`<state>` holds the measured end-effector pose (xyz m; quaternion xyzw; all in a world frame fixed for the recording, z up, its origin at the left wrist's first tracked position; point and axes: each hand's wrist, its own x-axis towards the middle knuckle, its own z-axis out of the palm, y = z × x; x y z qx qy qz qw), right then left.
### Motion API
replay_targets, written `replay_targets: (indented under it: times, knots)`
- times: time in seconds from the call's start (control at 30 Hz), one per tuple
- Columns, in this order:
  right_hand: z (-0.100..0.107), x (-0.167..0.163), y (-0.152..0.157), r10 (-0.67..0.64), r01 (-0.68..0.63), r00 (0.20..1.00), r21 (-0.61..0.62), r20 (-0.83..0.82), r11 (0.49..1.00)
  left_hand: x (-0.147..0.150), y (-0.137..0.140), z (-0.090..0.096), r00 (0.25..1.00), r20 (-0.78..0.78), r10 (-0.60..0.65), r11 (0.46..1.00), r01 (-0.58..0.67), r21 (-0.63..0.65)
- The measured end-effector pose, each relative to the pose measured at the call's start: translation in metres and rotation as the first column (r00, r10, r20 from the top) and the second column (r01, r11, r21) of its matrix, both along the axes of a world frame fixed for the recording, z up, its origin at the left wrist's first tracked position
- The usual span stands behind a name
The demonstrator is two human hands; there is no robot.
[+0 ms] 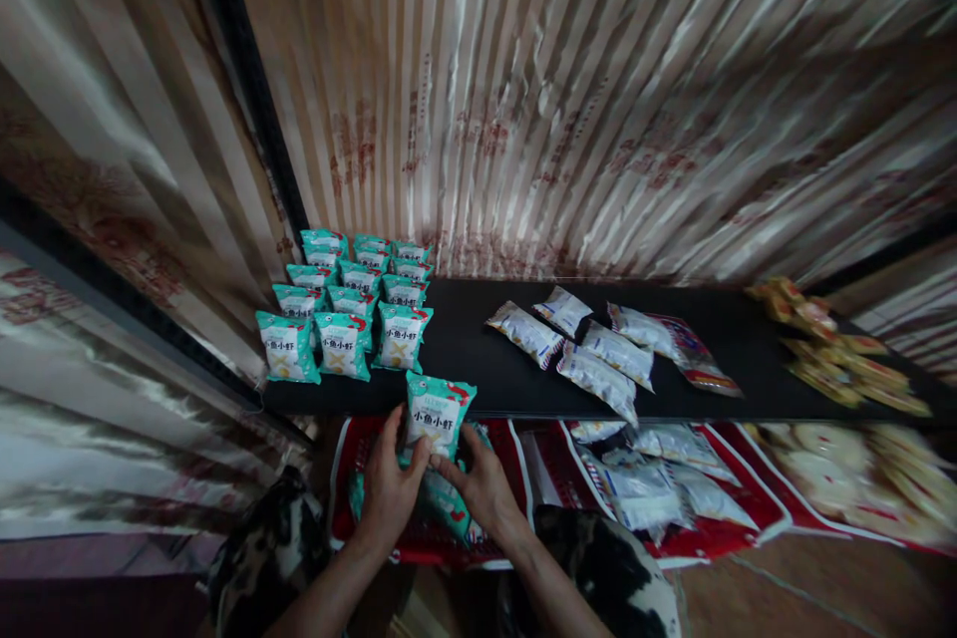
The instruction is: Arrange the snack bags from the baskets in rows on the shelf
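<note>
Between my two hands I hold a teal and white snack bag (438,411) upright, just in front of the black shelf's front edge. My left hand (394,474) grips its left side, thumb on the front. On the other side, my right hand (482,483) closes around the lower right corner, its thumb near the left one. Below them, more teal bags (449,506) lie in a red basket (344,459), partly hidden by my hands. Matching teal bags (342,346) stand upright in three rows on the left end of the shelf (456,339).
Silvery white packets (598,379) lie flat mid-shelf beside a red and blue packet (695,354). Yellow packets (844,369) are at the right. Below, another red basket (770,498) holds white packets, with pale packages (844,469) farther right. A patterned curtain (485,120) hangs behind.
</note>
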<state>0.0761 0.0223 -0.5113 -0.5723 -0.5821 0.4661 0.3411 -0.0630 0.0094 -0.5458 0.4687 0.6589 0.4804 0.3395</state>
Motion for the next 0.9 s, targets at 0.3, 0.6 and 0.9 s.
replay_targets:
  times: [0.3,0.6,0.9]
  knots:
    - [-0.019,-0.028,0.052,-0.181,0.127,0.973,0.327,0.141,0.937,-0.005,0.001,0.0,0.973,-0.222,-0.064,0.989,0.091,0.113]
    - [-0.034,-0.065,0.074,-0.243,0.12,0.947,0.471,0.209,0.874,-0.025,0.011,0.0,0.956,-0.287,-0.052,0.996,0.072,0.058]
    - [-0.042,-0.074,0.074,-0.219,0.095,0.947,0.447,0.234,0.889,-0.044,0.024,-0.009,0.971,-0.24,0.013,0.995,0.012,0.103]
